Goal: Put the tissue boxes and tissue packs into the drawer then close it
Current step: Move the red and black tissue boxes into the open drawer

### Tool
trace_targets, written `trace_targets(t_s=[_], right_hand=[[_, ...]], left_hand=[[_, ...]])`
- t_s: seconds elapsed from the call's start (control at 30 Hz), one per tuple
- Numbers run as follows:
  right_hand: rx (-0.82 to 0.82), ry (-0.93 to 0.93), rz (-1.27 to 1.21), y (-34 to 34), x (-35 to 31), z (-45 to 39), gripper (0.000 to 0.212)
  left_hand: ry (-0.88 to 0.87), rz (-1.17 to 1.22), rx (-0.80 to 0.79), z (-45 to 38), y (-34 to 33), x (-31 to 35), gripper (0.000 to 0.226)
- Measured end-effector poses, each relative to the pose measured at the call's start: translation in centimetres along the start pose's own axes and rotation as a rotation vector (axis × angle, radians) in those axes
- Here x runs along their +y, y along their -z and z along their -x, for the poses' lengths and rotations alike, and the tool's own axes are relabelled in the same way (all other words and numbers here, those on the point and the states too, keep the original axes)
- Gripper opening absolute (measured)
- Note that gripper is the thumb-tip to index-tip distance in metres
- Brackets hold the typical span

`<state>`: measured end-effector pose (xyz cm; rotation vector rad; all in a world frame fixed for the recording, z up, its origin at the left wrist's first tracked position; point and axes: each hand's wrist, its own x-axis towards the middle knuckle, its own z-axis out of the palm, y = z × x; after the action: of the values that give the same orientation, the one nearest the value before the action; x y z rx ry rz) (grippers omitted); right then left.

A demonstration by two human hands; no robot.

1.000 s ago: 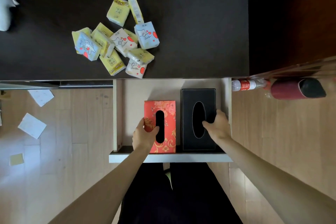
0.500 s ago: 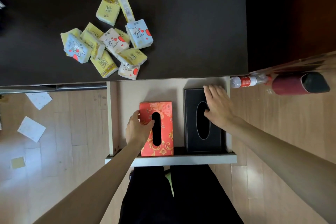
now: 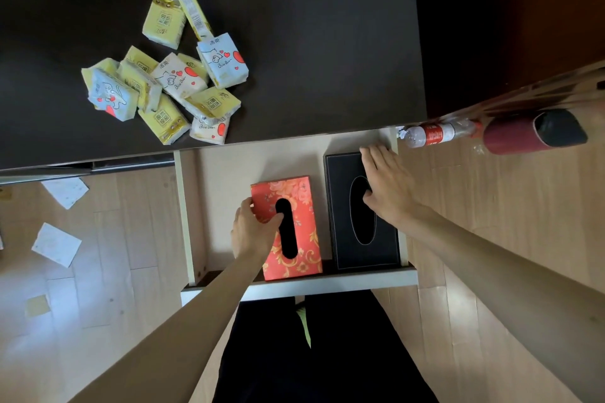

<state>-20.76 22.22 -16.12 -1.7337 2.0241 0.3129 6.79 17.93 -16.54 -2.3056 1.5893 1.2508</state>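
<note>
The drawer (image 3: 186, 213) stands pulled out below the dark desk top (image 3: 311, 42). Inside it a red floral tissue box (image 3: 302, 203) lies beside a black tissue box (image 3: 340, 180) on its right. My left hand (image 3: 253, 229) grips the red box at its left side, thumb at the slot. My right hand (image 3: 386, 186) lies flat with straight fingers on the black box's far right part. Several yellow and white tissue packs (image 3: 170, 75) lie in a heap on the desk.
A plastic bottle (image 3: 435, 134) and a dark red cylinder (image 3: 530, 132) lie on the wooden floor right of the drawer. Paper scraps (image 3: 57, 244) are scattered on the floor at left. A dark cabinet (image 3: 507, 10) stands at the right.
My right hand has let go of the black box's slot and slid forward to lie flat near its far end. My left hand keeps its hold on the red box.
</note>
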Motion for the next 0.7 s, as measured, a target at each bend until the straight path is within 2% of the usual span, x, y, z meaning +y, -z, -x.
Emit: trace_targets(t_s=[0.17, 0.43, 0.53, 0.6, 0.7], right_hand=[[0.002, 0.019, 0.003, -0.3, 0.2, 0.4, 0.093], [-0.017, -0.014, 0.003, 0.1, -0.8, 0.7, 0.093], [0.025, -0.095, -0.178, 1.0, -2.3, 0.6, 0.081], [0.077, -0.148, -0.394, 1.7, -3.4, 0.6, 0.061], [0.168, -0.21, -0.723, 2.9, -5.5, 0.6, 0.035]], left_hand=[[-0.001, -0.016, -0.033, 1.7, -2.5, 1.7, 0.061], [-0.008, 0.118, -0.097, 1.6, -1.2, 1.0, 0.063], [0.014, 0.251, -0.173, 1.4, -0.1, 0.7, 0.059], [0.008, 0.317, -0.226, 1.3, 0.9, 0.3, 0.053], [-0.054, 0.379, -0.175, 1.2, 2.7, 0.0, 0.035]])
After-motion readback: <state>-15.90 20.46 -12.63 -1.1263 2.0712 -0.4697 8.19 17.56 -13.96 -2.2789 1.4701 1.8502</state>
